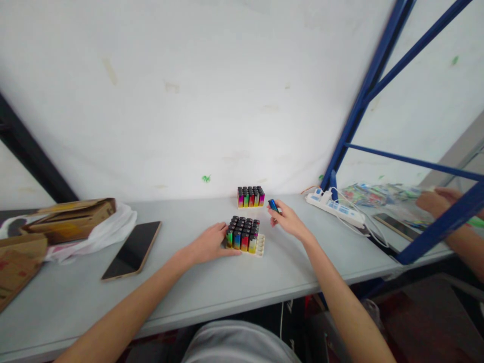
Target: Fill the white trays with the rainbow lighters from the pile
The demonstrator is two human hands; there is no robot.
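In the head view, a white tray [260, 245] stands on the grey table, filled with several rows of colourful lighters [242, 236] with black tops. Its right-hand column shows bare slots. My left hand [212, 243] grips the tray's left side, the thumb along the front edge and the fingers behind. Off to the right and slightly above the table, my right hand [284, 218] pinches a blue lighter [273, 205], apart from the tray. Farther back, close to the wall, sits a second block of upright lighters [251, 197] in a similar white tray.
A dark phone [132, 250] lies left of my left arm. Cardboard boxes [71, 222] and a white plastic bag [94, 237] occupy the far left. At right are a white power strip [336, 205] with cables, a blue metal frame [350, 121], and another person's arms [456, 222] beyond it.
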